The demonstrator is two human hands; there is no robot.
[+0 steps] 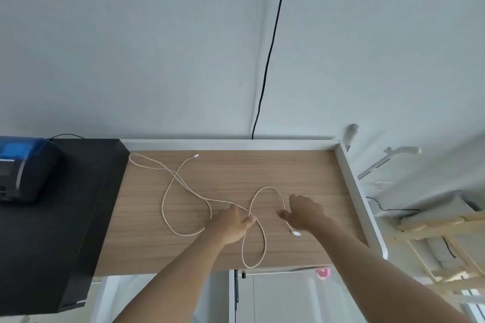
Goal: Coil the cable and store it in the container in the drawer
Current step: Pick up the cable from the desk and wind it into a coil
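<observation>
A long cream cable [168, 191] lies in loose loops across the wooden table [309, 173]. One plug [196, 156] rests near the back edge, the other plug [296, 233] lies just under my right wrist. My left hand [232, 224] is over the cable's crossing in the middle, fingers bent down onto it; whether it grips the cable I cannot tell. My right hand [305, 211] hovers palm down with fingers spread, beside the right loop, holding nothing. No drawer interior or container is visible.
A black surface [65, 217] on the left carries a blue and black device [23, 168]. A black wire [270, 47] hangs down the wall. White cabinet fronts [275, 296] and a pink object [323, 273] sit below the table's front edge. A wooden rack [446, 244] stands right.
</observation>
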